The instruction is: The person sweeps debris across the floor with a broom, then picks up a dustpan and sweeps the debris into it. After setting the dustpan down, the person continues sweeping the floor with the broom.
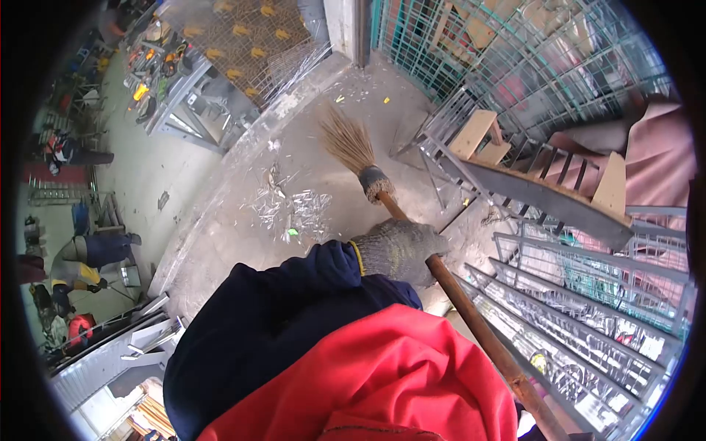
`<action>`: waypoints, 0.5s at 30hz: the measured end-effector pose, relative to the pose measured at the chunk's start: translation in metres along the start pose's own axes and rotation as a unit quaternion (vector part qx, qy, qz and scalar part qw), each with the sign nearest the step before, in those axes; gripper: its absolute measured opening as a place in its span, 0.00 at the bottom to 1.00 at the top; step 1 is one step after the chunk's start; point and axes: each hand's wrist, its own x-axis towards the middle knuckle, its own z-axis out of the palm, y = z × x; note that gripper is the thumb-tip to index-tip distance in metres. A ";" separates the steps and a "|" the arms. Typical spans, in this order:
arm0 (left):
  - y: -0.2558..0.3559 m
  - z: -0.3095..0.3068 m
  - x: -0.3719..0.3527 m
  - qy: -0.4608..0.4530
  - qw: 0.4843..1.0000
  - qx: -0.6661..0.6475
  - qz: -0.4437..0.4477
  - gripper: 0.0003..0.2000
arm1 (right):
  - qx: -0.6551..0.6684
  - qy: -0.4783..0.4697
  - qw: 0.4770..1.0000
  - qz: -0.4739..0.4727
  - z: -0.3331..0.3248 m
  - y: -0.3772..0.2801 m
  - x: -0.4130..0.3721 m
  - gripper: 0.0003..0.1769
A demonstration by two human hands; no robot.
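Note:
My left hand [403, 251], in a grey knitted glove with a yellow cuff edge, is wrapped round the wooden handle of a broom [478, 316]. The handle runs from the lower right, through the fist, to a dark binding. Beyond it the straw bristles [346, 140] fan out over the concrete floor. To the left of the bristles lies a pile of shiny metal scraps [294, 209] with a small green piece among them. A navy sleeve covers my left arm, and red cloth fills the bottom of the view. My right hand is out of sight.
Metal racks [581, 294] and a grey frame with wooden pieces [478, 136] stand at the right, before green wire mesh [515, 59]. A raised floor edge [213, 180] curves along the left. Beyond are a cluttered workbench [191, 95] and a bending person [81, 268].

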 end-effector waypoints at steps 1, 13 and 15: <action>0.003 -0.017 0.015 0.019 1.000 0.006 -0.012 0.18 | -0.007 -0.005 1.000 0.007 -0.006 0.008 0.017 0.19; -0.128 -0.140 0.199 0.202 0.973 -0.104 0.045 0.14 | -0.019 -0.084 0.995 0.051 -0.007 0.184 0.166 0.21; -0.165 -0.159 0.228 0.193 0.976 -0.082 0.052 0.10 | 0.001 -0.100 0.994 0.031 0.010 0.243 0.170 0.21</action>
